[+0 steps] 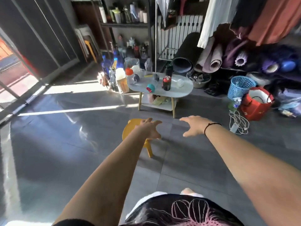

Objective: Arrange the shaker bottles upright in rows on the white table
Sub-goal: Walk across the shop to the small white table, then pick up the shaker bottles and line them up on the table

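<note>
A low white oval table [182, 92] stands ahead of me across the grey floor. On it a dark bottle with a red lid [166, 83] stands upright, and a black bottle [169, 70] stands at the back edge. A clear shaker with a teal and red cap [150, 88] lies on its side, and other clear shakers lie around it, one with an orange cap [129, 71]. Both arms reach forward well short of the table. My left hand [150, 128] and my right hand [193, 126] are empty with fingers spread.
A yellow stool [130, 129] stands under my left hand. Bottles crowd the floor at the table's left and the dark shelves [123, 25] behind. A blue basket [241, 85], a red bag [256, 106] and a white cable [238, 123] lie at the right.
</note>
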A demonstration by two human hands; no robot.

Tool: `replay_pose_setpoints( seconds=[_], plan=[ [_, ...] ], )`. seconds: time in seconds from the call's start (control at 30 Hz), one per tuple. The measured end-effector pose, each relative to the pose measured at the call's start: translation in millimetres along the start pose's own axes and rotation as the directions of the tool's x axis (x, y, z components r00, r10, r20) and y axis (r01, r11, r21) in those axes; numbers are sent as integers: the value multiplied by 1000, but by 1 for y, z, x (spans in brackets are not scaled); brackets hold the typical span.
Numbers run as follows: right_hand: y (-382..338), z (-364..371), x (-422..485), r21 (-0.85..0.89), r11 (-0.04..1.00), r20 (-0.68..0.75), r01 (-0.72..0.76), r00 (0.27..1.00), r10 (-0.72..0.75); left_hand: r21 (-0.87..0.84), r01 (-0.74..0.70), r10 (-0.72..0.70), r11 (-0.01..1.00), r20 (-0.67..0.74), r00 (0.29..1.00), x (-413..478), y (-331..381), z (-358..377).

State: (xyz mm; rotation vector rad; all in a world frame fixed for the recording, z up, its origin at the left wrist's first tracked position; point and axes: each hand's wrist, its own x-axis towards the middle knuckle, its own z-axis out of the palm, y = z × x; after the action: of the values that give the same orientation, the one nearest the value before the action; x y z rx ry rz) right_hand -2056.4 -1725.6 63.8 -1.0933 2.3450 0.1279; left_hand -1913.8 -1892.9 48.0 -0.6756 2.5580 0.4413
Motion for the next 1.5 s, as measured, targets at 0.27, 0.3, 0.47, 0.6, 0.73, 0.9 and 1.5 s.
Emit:
replay_pose_setpoints(
  seconds=[0.27, 0.3, 0.47, 0.6, 0.73, 0.9, 1.5],
  plan=[
    [40, -47, 141, 54, 998, 58, -9, 998, 6, -37, 74, -70, 997, 107, 992, 138, -31, -35],
    [46, -55, 165, 69, 998, 62, -3, 998, -2, -43, 100, -94, 994, 122, 988, 160, -38, -42],
    [79, -120, 296, 92, 995, 73, 43, 996, -50, -69, 163, -160, 984, 41, 986, 286, -60, -118],
    [109, -196, 388, 72, 996, 67, 49, 996, -54, -131, 138, -143, 982, -31, 989, 370, -60, -198],
    [125, -252, 460, 60, 994, 69, 86, 994, -90, -151, 149, -155, 977, -31, 987, 434, -50, -247],
    [126, -268, 517, 100, 984, 69, 147, 986, -154, -149, 92, -95, 985, -14, 995, 477, -43, -259],
    [198, -243, 615, 443, 829, 127, -340, 940, 317, 153, -328, 308, 932, 140, 941, 682, -53, -324]
  ],
)
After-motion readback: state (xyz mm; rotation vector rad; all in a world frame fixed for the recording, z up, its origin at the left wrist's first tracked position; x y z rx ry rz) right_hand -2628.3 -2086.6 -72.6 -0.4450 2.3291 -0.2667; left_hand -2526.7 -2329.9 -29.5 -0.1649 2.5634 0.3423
